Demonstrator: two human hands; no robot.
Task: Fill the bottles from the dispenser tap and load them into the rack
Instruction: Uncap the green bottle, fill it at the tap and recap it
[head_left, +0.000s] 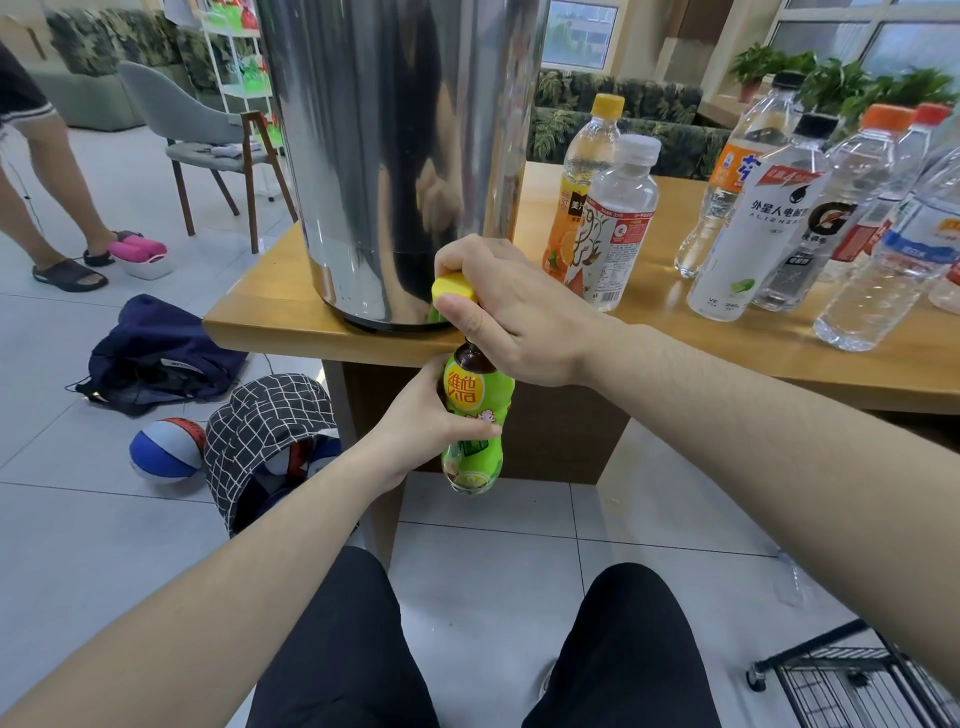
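The left hand is gripping a green bottle just under the tap, neck dark with liquid — filling looks nearly done. The right hand is pinching the yellow tap handle. Other bottles are waiting on the table — the rack looks unloaded where visible.

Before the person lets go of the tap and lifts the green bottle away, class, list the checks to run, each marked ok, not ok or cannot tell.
1. Left hand grips the green bottle round its middle: ok.
2. Bottle mouth under the tap: cannot tell, the right hand hides it.
3. Fill level: cannot tell.
4. Yellow cap at hand, pinched in right fingers: ok.
5. Rack within reach on the floor at right: ok.
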